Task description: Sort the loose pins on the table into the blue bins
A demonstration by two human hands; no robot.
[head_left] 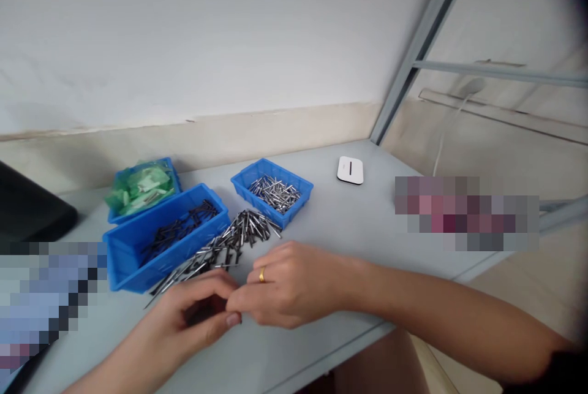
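My left hand (195, 314) and my right hand (287, 287) meet at the fingertips over the grey table. The left thumb and fingers are curled in a pinch; the right fingers are bent and pressed together. Whatever lies between them is hidden. On the right hand is a gold ring (262, 274). Just beyond the hands is a pile of thin metal pieces (248, 228), silver rods with dark parts. Behind it, a long blue bin (128, 259) holds dark slender pieces (184, 228). A smaller blue bin (287, 217) holds many short silver pins (275, 193).
A third blue bin (172, 173) at the back left holds a green plastic bag (142, 185). A white square device (350, 170) lies at the back right of the grey table (358, 222). A metal frame post (413, 63) rises at the right corner. A dark object (32, 210) stands far left.
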